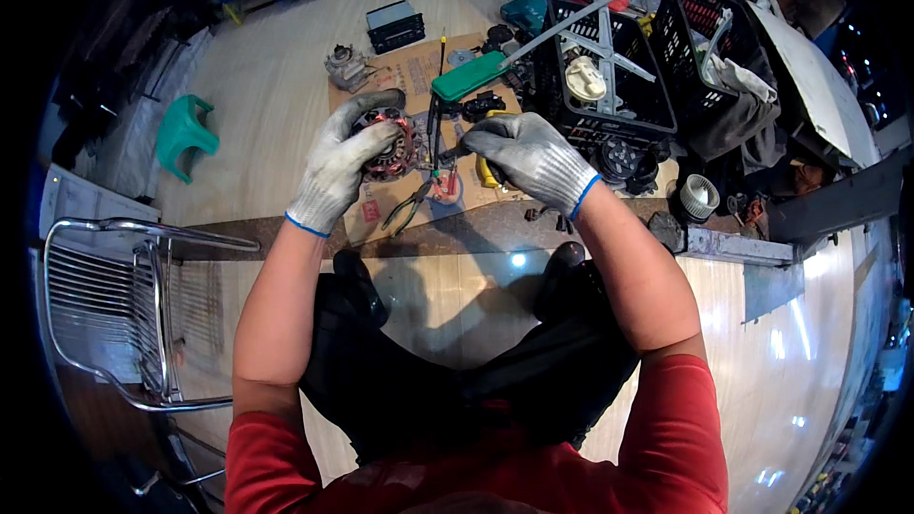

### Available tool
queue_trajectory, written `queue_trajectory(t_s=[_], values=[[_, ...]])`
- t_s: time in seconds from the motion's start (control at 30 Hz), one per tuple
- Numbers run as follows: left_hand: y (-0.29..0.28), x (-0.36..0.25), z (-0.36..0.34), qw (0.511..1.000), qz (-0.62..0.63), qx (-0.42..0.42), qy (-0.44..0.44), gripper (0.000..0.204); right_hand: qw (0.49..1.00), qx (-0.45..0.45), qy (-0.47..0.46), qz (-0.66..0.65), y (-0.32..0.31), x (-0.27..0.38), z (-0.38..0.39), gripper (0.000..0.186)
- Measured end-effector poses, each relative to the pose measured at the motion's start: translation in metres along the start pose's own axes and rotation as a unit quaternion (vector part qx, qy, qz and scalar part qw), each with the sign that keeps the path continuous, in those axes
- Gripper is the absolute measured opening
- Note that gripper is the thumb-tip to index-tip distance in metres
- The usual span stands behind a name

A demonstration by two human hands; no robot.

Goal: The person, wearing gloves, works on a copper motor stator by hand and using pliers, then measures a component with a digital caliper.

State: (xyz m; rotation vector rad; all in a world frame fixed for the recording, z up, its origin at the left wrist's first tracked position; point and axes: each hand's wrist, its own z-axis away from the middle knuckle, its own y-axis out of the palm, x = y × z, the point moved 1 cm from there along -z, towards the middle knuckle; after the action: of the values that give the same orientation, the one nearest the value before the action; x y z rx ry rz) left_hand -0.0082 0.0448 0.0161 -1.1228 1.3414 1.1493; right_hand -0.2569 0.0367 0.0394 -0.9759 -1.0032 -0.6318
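My left hand (333,167), in a white and grey work glove, grips a round motor part with copper windings (392,160), probably an alternator stator. Its thumb lies over the near face and its fingers wrap the far rim. To the right, my right hand (543,160), gloved alike, has its fingers and thumb drawn together; whatever they may pinch is hidden. A yellow object (488,174) shows just beneath that hand. Between the hands, pliers with dark green handles (407,207) and a red-and-clear item (446,187) lie on the cardboard (373,219).
Beyond my hands lie a green tool with a long bar (469,76), a metal housing (348,68) and a black boxed unit (395,27). Black crates (609,124) stand at right, near a white fan wheel (699,197). A green stool (186,136) and metal chair (105,314) are left.
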Motion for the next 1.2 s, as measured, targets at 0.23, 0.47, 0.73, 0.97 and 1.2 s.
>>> queue_trajectory(t_s=[0.23,0.47,0.73,0.97,1.2], values=[[-0.004,0.001,-0.007,0.933,0.345,-0.028,-0.098,0.044,0.993,0.091,-0.063,0.05,-0.002,-0.026,-0.003,0.029],[-0.013,0.009,-0.013,0.934,0.332,-0.024,-0.129,0.039,0.977,0.206,-0.045,0.038,-0.005,-0.043,0.004,0.057],[-0.002,0.029,-0.014,0.954,0.262,-0.01,-0.144,0.038,0.976,-0.049,-0.155,0.146,-0.04,-0.031,-0.005,0.065],[0.03,0.044,-0.003,0.979,0.179,-0.017,-0.093,0.035,0.982,0.011,-0.149,0.118,0.032,-0.032,-0.008,0.088],[0.039,0.045,-0.005,0.998,0.041,0.04,-0.031,0.048,0.987,-0.07,-0.116,0.081,0.038,-0.036,-0.012,0.072]])
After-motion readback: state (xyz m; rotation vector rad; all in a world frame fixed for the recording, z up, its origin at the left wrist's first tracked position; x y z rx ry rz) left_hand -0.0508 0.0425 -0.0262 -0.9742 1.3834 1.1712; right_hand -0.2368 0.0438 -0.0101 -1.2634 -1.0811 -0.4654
